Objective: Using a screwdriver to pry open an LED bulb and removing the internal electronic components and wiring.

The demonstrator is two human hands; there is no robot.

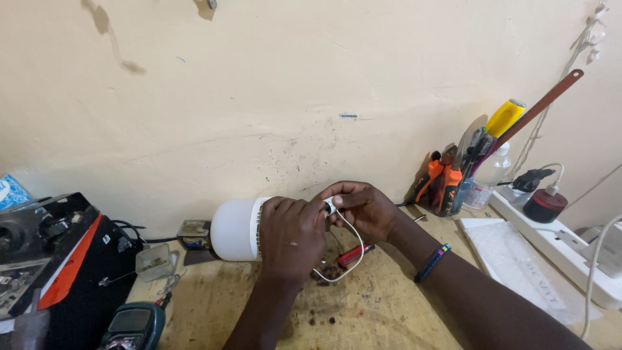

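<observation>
Firmly, left hand [291, 234] grips bulb [234, 229] — fingers closed.

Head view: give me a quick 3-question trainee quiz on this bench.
1. True or false: the left hand rests on the white bulb.
2. Which hand wears the wristband? A) left B) right C) neither
3. Fill in: the red screwdriver lies on the ____, under the white wire.

Key:
1. True. The bulb lies on its side, with the left hand over its base end.
2. B. The right hand pinches a small white part at the base.
3. Bench.
</observation>
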